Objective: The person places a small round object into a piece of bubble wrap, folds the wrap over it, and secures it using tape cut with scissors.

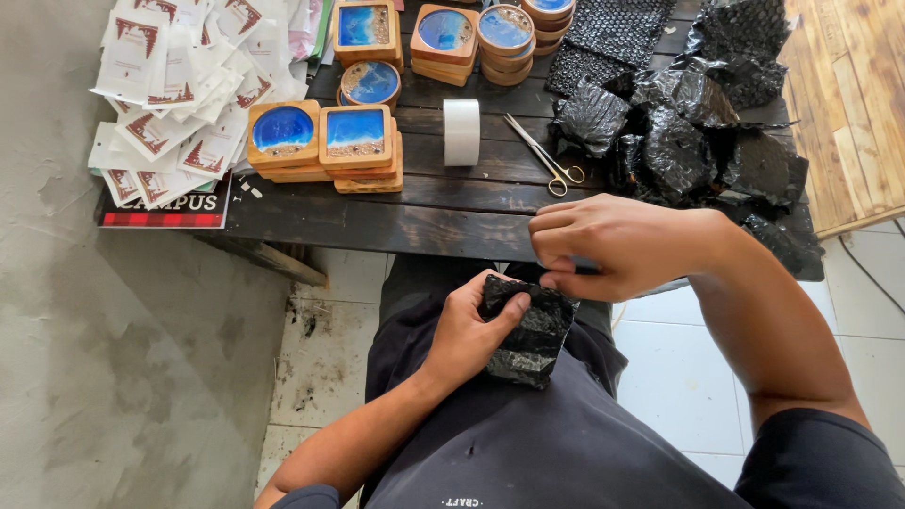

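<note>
Tape roll [462, 132] between coasters [355, 141] (left), scissors [545, 155] right, on table [424, 221]

Your left hand [468, 332] cups a small parcel wrapped in glossy black bubble film [528, 328] over your lap, just off the near edge of the dark wooden bench [415, 221]; your right hand [617, 247] pinches its top. More black bubble-film parcels [693, 141] lie heaped at the bench's right end, with flat black bubble sheets [613, 33] toward the far right corner. At the left end, a loose pile of small white paper sachets with dark red triangular marks [184, 85] spills over the edge. Beneath them, at the near left corner, pokes a flat red-and-black printed sheet [170, 209].
</note>
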